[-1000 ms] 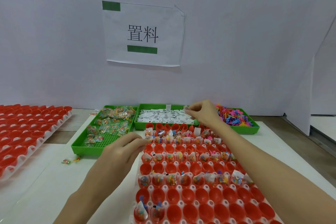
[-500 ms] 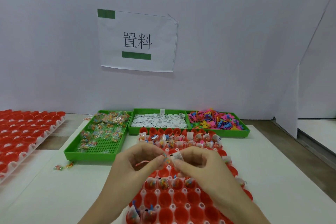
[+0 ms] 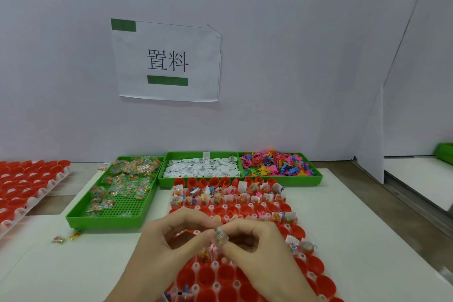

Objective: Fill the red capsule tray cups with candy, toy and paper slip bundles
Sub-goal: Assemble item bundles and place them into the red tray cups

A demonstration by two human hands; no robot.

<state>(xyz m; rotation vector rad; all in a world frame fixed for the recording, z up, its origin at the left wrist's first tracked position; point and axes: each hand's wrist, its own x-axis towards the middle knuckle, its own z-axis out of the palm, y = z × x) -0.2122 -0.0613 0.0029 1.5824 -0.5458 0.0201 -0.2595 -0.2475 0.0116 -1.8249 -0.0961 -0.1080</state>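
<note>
The red capsule tray (image 3: 316, 274) lies in front of me, its far rows filled with bundles and its near cups bare. Over its middle, my left hand (image 3: 169, 243) and my right hand (image 3: 257, 245) meet fingertip to fingertip. Together they pinch a small clear candy packet bundle (image 3: 220, 236) with coloured bits inside. Behind the tray stand three green trays: candy packets (image 3: 122, 193) on the left, white paper slips (image 3: 202, 168) in the middle, coloured plastic toys (image 3: 277, 163) on the right.
A second red capsule tray (image 3: 27, 189) sits at the far left edge. Two loose candy packets (image 3: 65, 238) lie on the white table near the left green tray. A paper sign (image 3: 169, 61) hangs on the wall. A white partition (image 3: 370, 149) stands at right.
My right hand came back from the slip tray and joined the left hand over the capsule tray. Both hands now work a bundle slightly lower than before.
</note>
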